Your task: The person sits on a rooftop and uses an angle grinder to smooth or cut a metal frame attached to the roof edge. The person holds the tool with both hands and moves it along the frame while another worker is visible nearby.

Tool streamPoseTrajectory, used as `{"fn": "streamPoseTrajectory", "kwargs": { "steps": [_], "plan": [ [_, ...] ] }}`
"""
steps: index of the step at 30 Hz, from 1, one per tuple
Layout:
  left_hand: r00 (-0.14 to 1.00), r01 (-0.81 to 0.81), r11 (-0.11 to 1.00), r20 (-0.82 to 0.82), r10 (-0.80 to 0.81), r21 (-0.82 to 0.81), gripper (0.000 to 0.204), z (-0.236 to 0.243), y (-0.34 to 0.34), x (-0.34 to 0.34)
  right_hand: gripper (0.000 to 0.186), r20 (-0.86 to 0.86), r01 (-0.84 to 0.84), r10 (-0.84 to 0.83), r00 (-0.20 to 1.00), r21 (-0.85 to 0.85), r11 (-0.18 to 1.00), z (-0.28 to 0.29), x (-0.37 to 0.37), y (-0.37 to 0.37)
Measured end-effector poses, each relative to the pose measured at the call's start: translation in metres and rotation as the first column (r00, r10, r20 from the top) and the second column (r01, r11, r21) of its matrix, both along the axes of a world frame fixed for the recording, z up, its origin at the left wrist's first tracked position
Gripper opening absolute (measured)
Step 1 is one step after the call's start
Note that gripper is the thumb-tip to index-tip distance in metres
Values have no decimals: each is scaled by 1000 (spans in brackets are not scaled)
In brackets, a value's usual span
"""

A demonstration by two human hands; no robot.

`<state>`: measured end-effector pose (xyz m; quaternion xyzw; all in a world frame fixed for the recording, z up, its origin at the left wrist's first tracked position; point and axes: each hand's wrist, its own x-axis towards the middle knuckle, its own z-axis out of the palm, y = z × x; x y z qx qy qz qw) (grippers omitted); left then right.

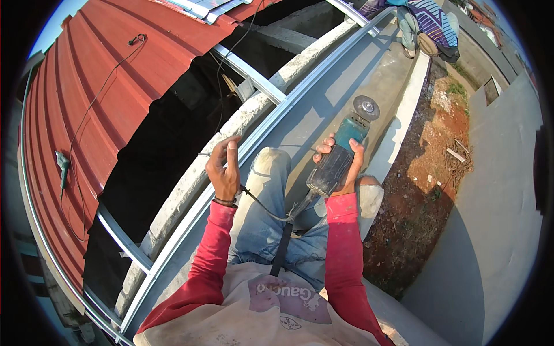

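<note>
My right hand [345, 166] is wrapped round an angle grinder [340, 154] with a teal head and a worn dark body. Its round disc [366, 108] points up and away from me, above the grey ledge. To the left, my left hand [224, 168] is raised beside a long silver metal channel [277, 120], its fingers loosely bent and the thumb apart. I make out nothing held in it. A thin dark tip shows beside its fingers, but I cannot tell what it is. The grinder's cord [300, 209] hangs over my lap, and a dark cable runs near my left wrist.
Red corrugated roofing [109, 75] lies left, with a green power tool [62, 167] and a cord on it. A dark opening [167, 144] gapes between the roofing and a rough concrete beam [173, 219]. Right of the ledge is a drop to bare soil [415, 230]. Another person [430, 26] crouches at the far end.
</note>
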<state>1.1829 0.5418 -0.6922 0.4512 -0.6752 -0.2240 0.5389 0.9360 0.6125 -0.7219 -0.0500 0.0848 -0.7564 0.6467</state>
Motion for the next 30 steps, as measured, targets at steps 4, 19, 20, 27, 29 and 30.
{"fn": "streamPoseTrajectory", "kwargs": {
  "steps": [4, 19, 20, 27, 29, 30],
  "plan": [
    [921, -372, 928, 131, 366, 30, 37, -83, -28, 70, 53, -51, -53, 43, 998, -217, 975, 9, -14, 19],
    [557, -411, 808, 818, -144, 422, 79, -195, -51, 158, 48, 149, 178, -144, 978, -245, 953, -3, -62, 43],
    [546, -385, 842, 829, -122, 378, 80, -199, -51, 157, 46, 172, 162, -125, 977, -217, 963, -5, -66, 45],
    [588, -294, 906, 805, -79, 304, 91, -231, -60, 185, 42, 41, 200, -196, 980, -113, 973, 11, -60, 44],
    [576, -296, 910, 814, -73, 291, 92, -230, -58, 192, 42, 10, 216, -216, 976, -3, 976, 16, -55, 40],
    [584, -292, 903, 806, -92, 315, 93, -221, -58, 178, 42, 4, 226, -226, 974, -3, 974, 16, -57, 44]
  ]
}}
